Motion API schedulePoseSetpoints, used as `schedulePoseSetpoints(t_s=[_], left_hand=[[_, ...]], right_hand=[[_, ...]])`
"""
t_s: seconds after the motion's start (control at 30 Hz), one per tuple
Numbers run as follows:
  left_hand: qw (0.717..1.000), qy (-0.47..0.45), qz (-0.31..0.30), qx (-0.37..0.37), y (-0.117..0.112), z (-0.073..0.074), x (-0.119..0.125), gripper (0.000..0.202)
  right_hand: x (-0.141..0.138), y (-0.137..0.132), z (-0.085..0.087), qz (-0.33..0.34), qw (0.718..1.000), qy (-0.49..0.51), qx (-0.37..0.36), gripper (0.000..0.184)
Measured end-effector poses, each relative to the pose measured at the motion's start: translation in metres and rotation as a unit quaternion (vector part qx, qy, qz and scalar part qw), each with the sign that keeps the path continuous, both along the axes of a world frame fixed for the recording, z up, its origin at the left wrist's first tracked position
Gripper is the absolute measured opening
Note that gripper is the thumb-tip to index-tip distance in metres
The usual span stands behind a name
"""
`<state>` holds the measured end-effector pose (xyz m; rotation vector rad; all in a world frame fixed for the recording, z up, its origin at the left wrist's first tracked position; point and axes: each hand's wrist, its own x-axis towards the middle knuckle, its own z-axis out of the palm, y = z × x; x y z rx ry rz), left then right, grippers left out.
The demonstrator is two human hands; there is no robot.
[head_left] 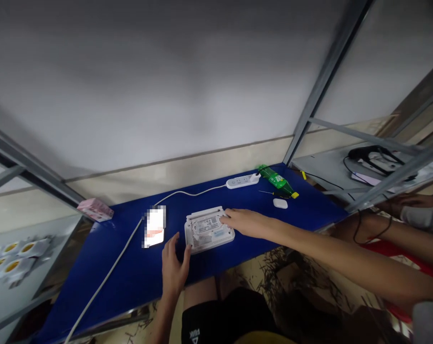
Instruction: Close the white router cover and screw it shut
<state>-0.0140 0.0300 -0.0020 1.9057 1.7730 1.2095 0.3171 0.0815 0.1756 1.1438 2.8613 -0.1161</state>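
A white router-like box (207, 230) lies underside up on the blue table (137, 277). My left hand (174, 267) rests flat on the table with its fingers apart, the thumb touching the box's front left corner. My right hand (243, 220) lies on the box's right end, fingers curled over its edge. A lit phone (154, 226) lies just left of the box.
A white power strip (242, 181) with its cable (119, 253) runs across the table. A green bottle (278, 180) and a small white case (280, 203) lie at the back right. A pink box (95, 209) sits at the back left. Another person's arm (410, 200) shows at the right.
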Motion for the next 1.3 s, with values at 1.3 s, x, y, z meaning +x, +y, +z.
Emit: schedulePoseSetpoints(t_s=[1.3], left_hand=[[0.976, 0.144, -0.153, -0.064, 0.030, 0.013, 0.013, 0.112]], right_hand=[[-0.020, 0.008, 0.021, -0.026, 0.987, -0.153, -0.036, 0.012]])
